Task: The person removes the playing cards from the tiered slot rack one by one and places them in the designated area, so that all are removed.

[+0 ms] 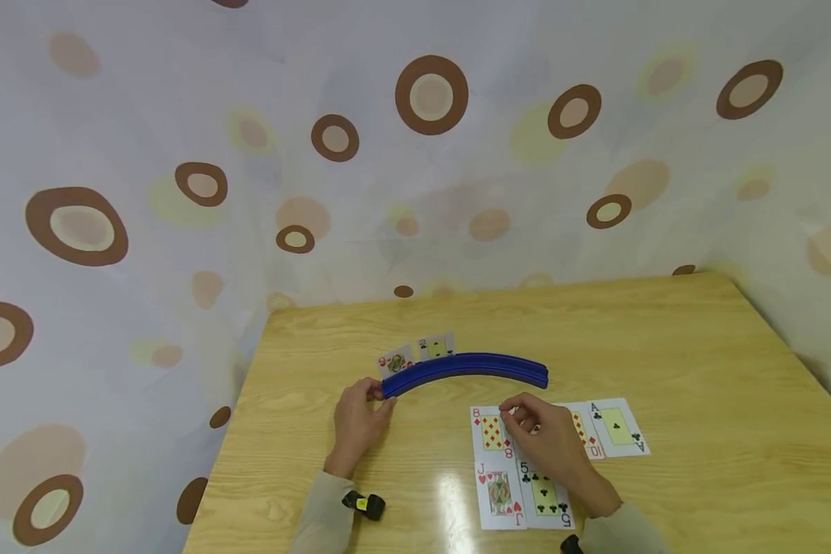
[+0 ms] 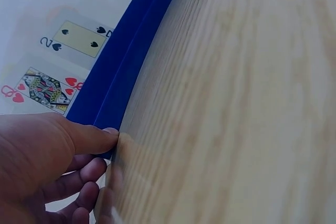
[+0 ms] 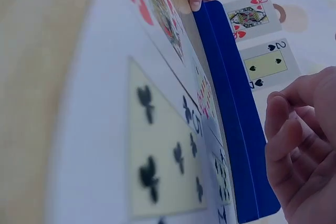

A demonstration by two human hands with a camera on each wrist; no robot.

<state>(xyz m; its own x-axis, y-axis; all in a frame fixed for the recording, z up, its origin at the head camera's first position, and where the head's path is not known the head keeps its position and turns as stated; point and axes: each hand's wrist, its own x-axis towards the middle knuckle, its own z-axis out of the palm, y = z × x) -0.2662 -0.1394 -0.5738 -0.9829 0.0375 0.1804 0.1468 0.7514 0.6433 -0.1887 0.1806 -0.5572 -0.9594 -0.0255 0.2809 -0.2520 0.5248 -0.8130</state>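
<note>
Nearest the person, on the wooden worktop [image 1: 665,338], lie the jack of hearts [image 1: 500,496] and, just to its right, the five of clubs [image 1: 544,492], both face up. Just beyond them the right hand [image 1: 550,442] rests over the row of cards, its fingers loosely curled; its grip seems to close on nothing, though the head view does not show whether the fingertips pinch a card. At that hand's left lies the eight of diamonds [image 1: 492,431], at its right a ten of diamonds [image 1: 585,435] partly hidden, then the ace of clubs [image 1: 619,427]. Farther off, the left hand [image 1: 358,419] pinches the left end of the curved blue card holder [image 1: 467,371], thumb on its near face. Standing in the holder's far side are the queen of hearts [image 2: 42,87] and the two of spades [image 2: 79,38], faces towards the spotted curtain [image 1: 180,115].
</note>
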